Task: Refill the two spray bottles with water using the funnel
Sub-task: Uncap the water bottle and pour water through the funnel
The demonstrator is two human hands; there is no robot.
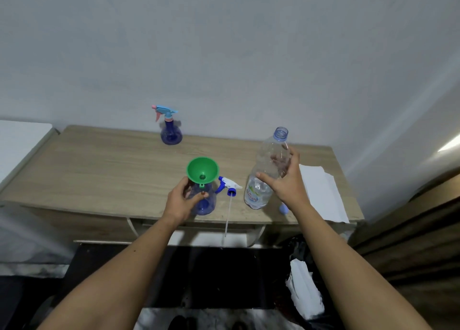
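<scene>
The right hand point(286, 182) is wrapped around the water bottle point(267, 172), which stands uncapped near the table's point(112, 170) front edge with its long axis upright, leaning slightly. The funnel point(202, 169) lies to its left, seated in the near spray bottle point(205, 201), whose neck the left hand point(180, 200) grips. So the pour must tip leftward. The removed sprayer point(229, 184) lies between them. The second spray bottle point(170, 130) stands capped by the wall.

Both forearms are showing bare right up to the frame edge, no sleeves, no watch or rings on the left hand point(179, 200) or right hand point(286, 180).
</scene>
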